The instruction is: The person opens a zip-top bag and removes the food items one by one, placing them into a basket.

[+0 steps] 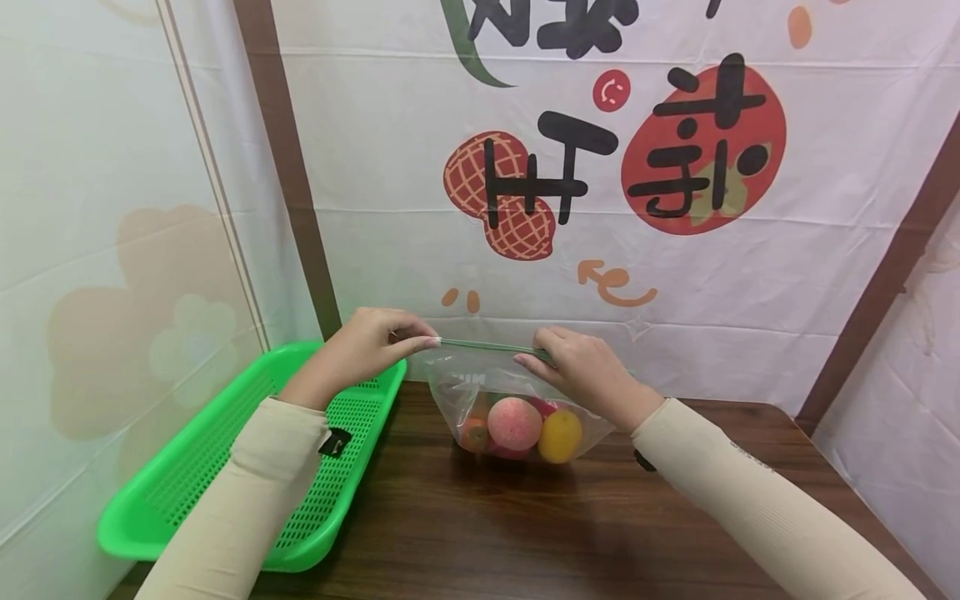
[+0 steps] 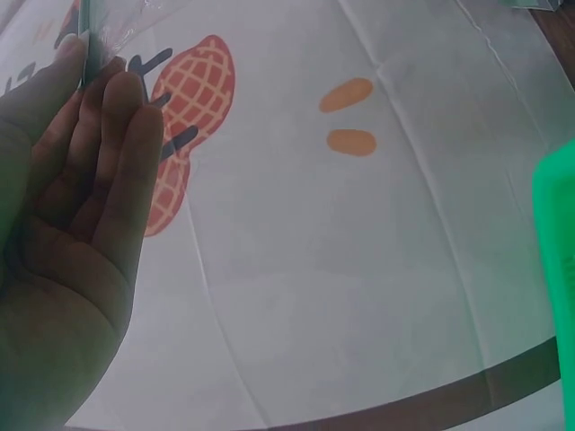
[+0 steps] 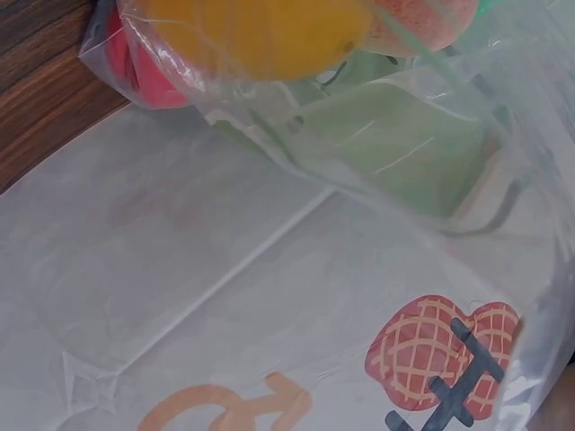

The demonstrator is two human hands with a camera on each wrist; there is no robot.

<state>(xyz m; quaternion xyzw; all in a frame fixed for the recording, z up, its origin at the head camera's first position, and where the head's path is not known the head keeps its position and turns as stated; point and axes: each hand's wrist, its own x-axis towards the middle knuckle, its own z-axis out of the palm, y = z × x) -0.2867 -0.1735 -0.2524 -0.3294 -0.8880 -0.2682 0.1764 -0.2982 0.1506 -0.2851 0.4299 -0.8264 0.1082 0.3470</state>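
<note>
A clear zip bag (image 1: 448,390) with a green seal strip (image 1: 483,345) hangs between both hands near the back of the table. My left hand (image 1: 375,346) pinches the strip's left end between thumb and fingers; the left wrist view shows that hand (image 2: 76,189) from the palm side. Farther right along the strip, my right hand (image 1: 585,367) grips the bag's top edge. Inside, low in the bag, lie a pink peach-like fruit (image 1: 514,424), a yellow fruit (image 1: 560,436), an orange fruit (image 1: 474,435) and a partly hidden dark-pink item (image 3: 144,72).
A green plastic basket (image 1: 337,508) with perforated sides stands on the left of the dark wooden table (image 1: 487,533). A printed white cloth (image 1: 390,208) hangs behind the table, with more cloth at both sides.
</note>
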